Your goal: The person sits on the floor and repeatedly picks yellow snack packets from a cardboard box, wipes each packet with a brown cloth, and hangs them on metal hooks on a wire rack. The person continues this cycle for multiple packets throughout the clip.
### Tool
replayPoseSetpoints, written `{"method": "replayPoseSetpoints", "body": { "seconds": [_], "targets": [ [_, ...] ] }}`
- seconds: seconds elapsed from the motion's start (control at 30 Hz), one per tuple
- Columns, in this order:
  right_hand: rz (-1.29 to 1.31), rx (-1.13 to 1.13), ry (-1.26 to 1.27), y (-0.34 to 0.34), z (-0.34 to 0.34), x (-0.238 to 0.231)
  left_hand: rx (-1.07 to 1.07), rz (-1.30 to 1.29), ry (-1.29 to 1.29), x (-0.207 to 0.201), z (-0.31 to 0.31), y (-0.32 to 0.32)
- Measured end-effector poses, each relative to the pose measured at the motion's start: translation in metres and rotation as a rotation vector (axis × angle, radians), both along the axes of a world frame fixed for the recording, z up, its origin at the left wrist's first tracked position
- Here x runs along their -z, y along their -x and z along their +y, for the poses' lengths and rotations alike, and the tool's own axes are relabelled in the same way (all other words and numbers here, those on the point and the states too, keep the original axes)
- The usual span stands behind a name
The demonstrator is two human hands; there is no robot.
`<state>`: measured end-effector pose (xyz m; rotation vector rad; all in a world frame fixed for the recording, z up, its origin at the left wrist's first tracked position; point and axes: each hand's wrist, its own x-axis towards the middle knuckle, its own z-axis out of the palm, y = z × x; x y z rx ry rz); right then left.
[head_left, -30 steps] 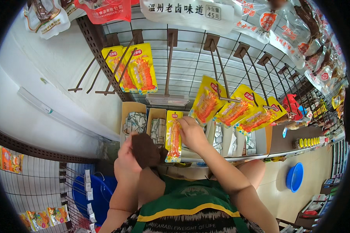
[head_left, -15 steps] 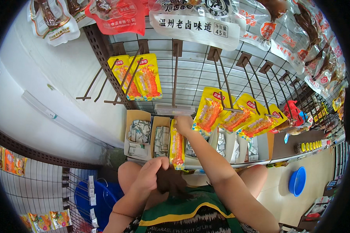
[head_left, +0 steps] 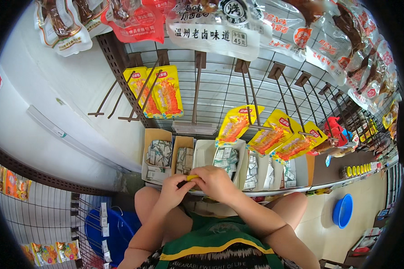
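My left hand [head_left: 169,193] and my right hand [head_left: 218,184] meet over my lap, in front of the low shelf. A yellow snack packet [head_left: 193,177] is pinched between them; only a small strip of it shows past my fingers. Ahead, yellow packets with orange-red pictures hang from metal hooks: a pair [head_left: 169,94] at the left and several more at the right, the nearest packet [head_left: 239,125] tilted on its prong. Between these groups a hook [head_left: 197,94] holds no packet. Whether a cloth is still in my left hand is hidden.
Open cardboard boxes [head_left: 157,134] of small white-and-green pieces line the low shelf. Clear and red food packs [head_left: 215,33] hang overhead. A white panel [head_left: 90,103] stands at left, with a blue tub [head_left: 116,231] below. A blue basin [head_left: 343,210] sits on the floor at right.
My right hand has drawn the yellow packet back from beneath the hooks to my left hand, and both now grip it. The brown cloth that hung from my left hand is out of sight.
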<state>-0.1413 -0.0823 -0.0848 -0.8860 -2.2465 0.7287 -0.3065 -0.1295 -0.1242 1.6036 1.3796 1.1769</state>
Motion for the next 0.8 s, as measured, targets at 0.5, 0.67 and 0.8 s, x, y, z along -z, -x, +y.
{"method": "replayPoseSetpoints", "body": {
  "seconds": [0.5,0.67,0.8],
  "targets": [
    [0.703,0.125,0.421,0.0,0.028,-0.048,-0.086,-0.525,-0.021,-0.082,0.06,0.001],
    [0.67,0.149,0.249,0.002,0.042,-0.051,-0.124,-0.346,-0.25,-0.081,0.072,0.003],
    [0.702,0.129,0.209,0.004,0.051,-0.049,-0.08,-0.361,-0.369,-0.08,0.082,0.005]
  ]
}}
